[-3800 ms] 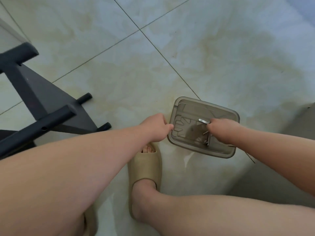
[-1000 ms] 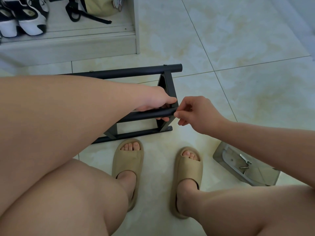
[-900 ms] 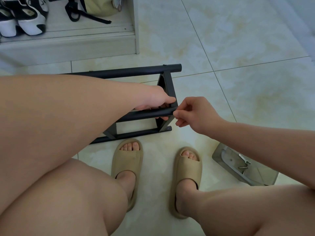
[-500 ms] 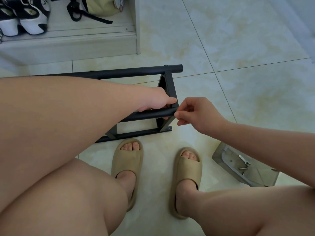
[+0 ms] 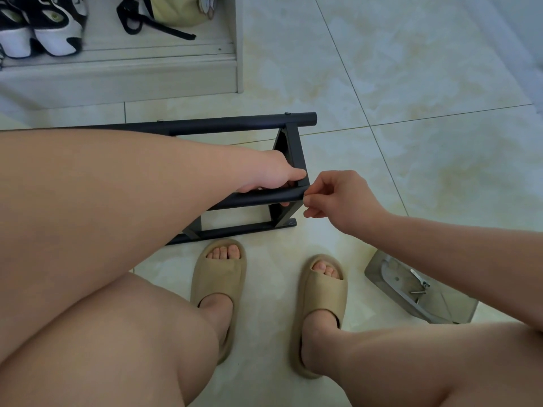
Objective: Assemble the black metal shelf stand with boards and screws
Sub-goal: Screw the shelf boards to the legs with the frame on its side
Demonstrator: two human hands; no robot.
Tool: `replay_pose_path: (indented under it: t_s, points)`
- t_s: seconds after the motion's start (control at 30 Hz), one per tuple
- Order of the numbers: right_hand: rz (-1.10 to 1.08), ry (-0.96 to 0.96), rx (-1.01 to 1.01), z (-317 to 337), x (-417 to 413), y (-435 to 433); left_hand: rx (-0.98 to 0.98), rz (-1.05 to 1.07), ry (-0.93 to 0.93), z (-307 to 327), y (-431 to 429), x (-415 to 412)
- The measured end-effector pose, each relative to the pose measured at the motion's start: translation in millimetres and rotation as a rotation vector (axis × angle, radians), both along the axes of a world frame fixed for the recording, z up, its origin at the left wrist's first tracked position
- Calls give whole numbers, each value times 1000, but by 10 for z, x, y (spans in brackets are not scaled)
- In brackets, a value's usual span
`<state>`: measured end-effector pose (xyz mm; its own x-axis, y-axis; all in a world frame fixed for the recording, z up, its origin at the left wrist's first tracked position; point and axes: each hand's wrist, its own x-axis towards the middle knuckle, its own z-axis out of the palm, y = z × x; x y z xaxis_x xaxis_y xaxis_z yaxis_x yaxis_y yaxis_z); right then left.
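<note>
Head view, looking down past bare knees. The black metal stand [image 5: 235, 124] lies on its side on the tiled floor [image 5: 411, 69]. The left hand [image 5: 273, 174] grips its near tube [image 5: 264, 196]. The right hand [image 5: 340, 198] sets pinched thumb and forefinger against that tube's end – whether they hold anything cannot be told. A clear tray [image 5: 379, 268] with loose screws [image 5: 418, 292] lies at lower right. Two tan slippers [image 5: 219, 277] stand below the stand – sneakers [image 5: 55, 27] sit on a low shelf at upper left.

Arms, legs bare — tan open-toe slide sandals [image 5: 323, 292] on feet.
</note>
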<state>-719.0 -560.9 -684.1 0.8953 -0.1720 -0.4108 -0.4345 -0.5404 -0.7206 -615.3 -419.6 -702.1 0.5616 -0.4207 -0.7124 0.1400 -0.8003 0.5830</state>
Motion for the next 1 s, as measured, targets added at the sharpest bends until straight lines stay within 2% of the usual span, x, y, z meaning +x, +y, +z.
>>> replay_pose_path:
  t_s: [0.3,0.43,0.53,0.63,0.7,0.77,0.83,0.9,1.0]
  points:
    - [191,-19,-359,56,122,-28,-11,35,-23,29,19,15]
    - [363,-75,-554,64,123,-38,11,43,-34,70,30,1]
    - [424,-85,-570,96,127,-51,62,-10,-71,147,18,-29]
    - [452,-69,-537,143,68,-100,179,-130,-290,227,-4,-103]
    - [442,-89,-556,202,-32,-177,200,-129,-452,295,-25,-172]
    - [453,-120,-617,276,-161,-298,239,-163,-637,394,-59,-269]
    - [491,-132,-717,340,-322,-456,239,-296,-804,476,-156,-366]
    - [510,-112,-803,388,-511,-630,211,-468,-887,536,-285,-480]
    - [488,-46,-867,402,-804,-914,221,-679,-911,538,-528,-656]
